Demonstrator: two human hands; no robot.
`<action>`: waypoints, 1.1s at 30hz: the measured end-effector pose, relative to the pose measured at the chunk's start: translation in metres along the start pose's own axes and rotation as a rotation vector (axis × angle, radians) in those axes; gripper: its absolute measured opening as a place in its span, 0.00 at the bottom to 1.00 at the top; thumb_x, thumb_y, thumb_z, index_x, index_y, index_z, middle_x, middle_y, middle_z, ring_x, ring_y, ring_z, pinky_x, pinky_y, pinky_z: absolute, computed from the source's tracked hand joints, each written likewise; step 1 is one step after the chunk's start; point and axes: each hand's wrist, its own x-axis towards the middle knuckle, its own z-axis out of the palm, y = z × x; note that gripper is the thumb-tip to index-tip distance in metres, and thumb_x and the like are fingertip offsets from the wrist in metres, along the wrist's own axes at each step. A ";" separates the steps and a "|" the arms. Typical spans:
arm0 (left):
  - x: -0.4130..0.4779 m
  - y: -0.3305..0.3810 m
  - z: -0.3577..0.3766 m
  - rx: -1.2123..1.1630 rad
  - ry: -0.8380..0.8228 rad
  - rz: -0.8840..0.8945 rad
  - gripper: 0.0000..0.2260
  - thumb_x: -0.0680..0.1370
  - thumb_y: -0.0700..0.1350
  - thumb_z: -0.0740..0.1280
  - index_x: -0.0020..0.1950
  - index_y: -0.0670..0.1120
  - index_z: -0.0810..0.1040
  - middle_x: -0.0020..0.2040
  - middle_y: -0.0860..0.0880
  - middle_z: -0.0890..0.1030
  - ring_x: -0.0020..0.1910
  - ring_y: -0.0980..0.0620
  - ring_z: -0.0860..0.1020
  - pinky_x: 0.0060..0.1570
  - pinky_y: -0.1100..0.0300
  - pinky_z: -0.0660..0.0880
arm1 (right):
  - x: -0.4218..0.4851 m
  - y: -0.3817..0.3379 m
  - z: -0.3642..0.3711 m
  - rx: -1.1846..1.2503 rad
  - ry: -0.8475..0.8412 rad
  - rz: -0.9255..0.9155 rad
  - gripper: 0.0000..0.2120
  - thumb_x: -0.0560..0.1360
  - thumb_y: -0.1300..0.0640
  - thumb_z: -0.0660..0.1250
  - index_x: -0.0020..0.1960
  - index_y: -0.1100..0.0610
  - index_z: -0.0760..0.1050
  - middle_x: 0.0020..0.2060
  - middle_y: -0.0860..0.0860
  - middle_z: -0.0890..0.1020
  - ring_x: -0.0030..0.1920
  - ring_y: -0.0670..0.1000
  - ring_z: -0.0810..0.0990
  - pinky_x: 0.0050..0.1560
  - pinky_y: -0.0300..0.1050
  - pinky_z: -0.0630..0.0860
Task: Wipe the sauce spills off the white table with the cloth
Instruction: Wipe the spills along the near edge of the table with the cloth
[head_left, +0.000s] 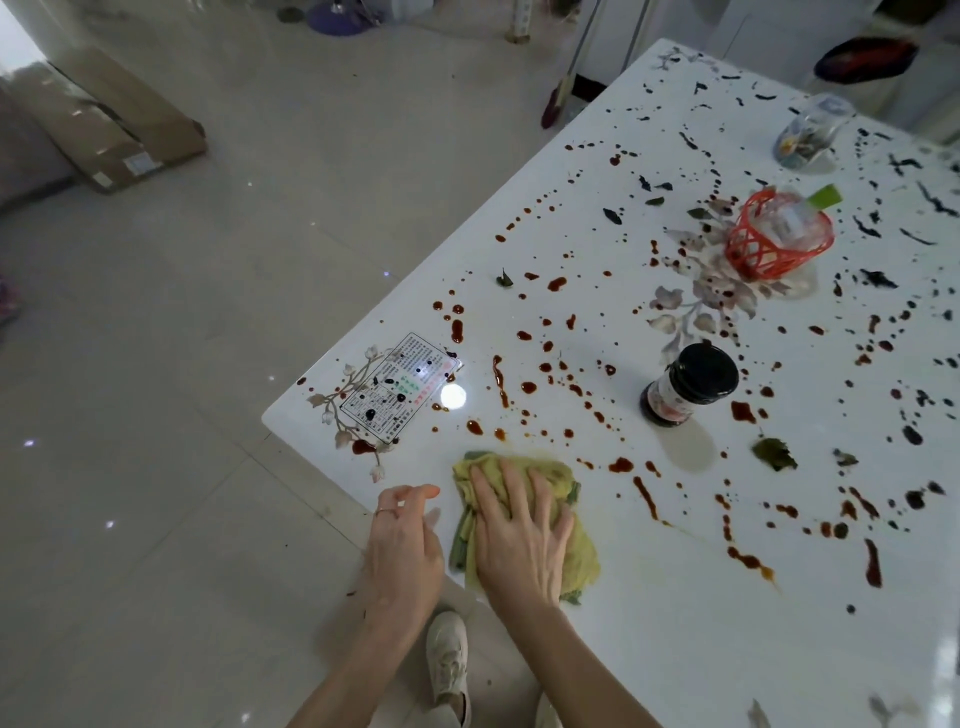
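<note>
Cloth (545, 519) lies under right hand's (519, 540) flat fingers (511, 488)

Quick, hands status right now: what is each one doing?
Left hand: open, loosely curled at the table edge, holding nothing.
Right hand: open, fingers spread flat, pressing the cloth.

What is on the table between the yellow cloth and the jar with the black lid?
In the head view, only reddish sauce spots lie on the white table between the cloth and the jar.

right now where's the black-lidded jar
In the head view, the black-lidded jar stands upright beyond and right of the cloth, nearer the person than the red basket.
</note>
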 end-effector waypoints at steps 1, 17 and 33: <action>-0.001 0.000 0.001 0.001 0.000 -0.002 0.16 0.74 0.31 0.63 0.58 0.46 0.76 0.58 0.47 0.71 0.48 0.51 0.76 0.47 0.60 0.76 | -0.012 0.000 -0.001 -0.005 -0.008 -0.016 0.22 0.75 0.48 0.61 0.69 0.43 0.71 0.70 0.49 0.71 0.69 0.59 0.69 0.61 0.65 0.68; -0.005 0.001 0.006 -0.030 -0.044 0.033 0.16 0.74 0.31 0.62 0.58 0.46 0.76 0.57 0.47 0.70 0.44 0.54 0.75 0.43 0.64 0.74 | -0.001 0.041 -0.011 -0.122 -0.052 -0.168 0.25 0.79 0.38 0.52 0.75 0.42 0.65 0.74 0.52 0.68 0.73 0.62 0.64 0.70 0.70 0.52; 0.000 0.020 0.019 -0.039 -0.104 0.041 0.16 0.74 0.32 0.64 0.59 0.46 0.75 0.58 0.49 0.69 0.42 0.56 0.75 0.42 0.63 0.77 | 0.006 0.057 0.001 -0.029 -0.053 -0.068 0.22 0.82 0.44 0.51 0.74 0.43 0.64 0.75 0.47 0.67 0.76 0.54 0.63 0.71 0.63 0.54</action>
